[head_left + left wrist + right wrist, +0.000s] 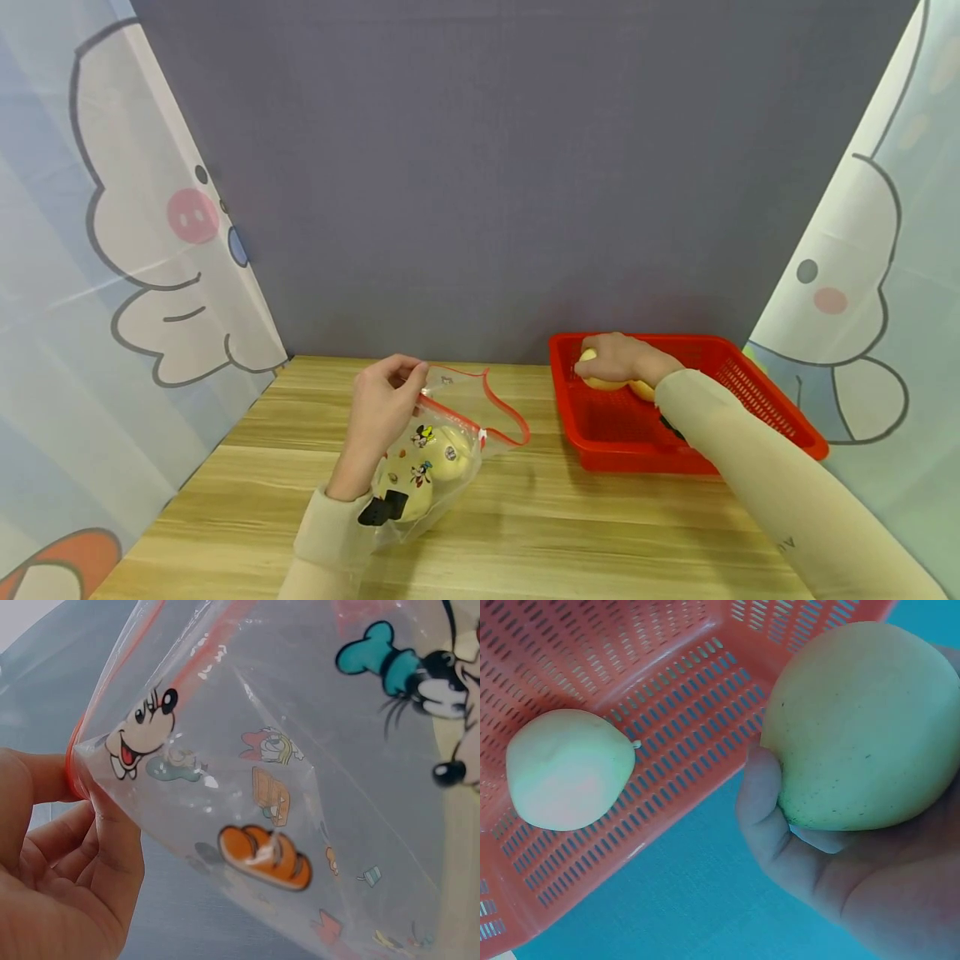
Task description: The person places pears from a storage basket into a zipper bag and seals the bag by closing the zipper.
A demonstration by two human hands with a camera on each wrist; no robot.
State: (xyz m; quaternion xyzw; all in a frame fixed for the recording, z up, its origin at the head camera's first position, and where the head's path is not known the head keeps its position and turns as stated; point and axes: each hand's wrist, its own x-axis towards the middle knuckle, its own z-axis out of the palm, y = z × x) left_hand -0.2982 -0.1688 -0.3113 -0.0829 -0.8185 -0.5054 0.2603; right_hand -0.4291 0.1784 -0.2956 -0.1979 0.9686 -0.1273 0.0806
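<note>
My left hand [381,408] pinches the red-edged mouth of a clear zip bag [300,802] printed with cartoon figures. Inside the bag lie pale yellow mangoes [448,454], one with a small sticker. On the right, my right hand [621,357] reaches over the red basket [600,458] with its fingers round a yellow mango [870,727]. In the right wrist view this mango shows small dark specks and the thumb curls against its side. Another mango [570,771], with a short stem, rests on the slotted basket floor, partly hidden by my right arm in the head view.
Beneath the bag and basket is a wood-grain table [247,467]. A grey panel [487,183] rises along its back edge. Cartoon-printed curtains [150,192] hang at both sides.
</note>
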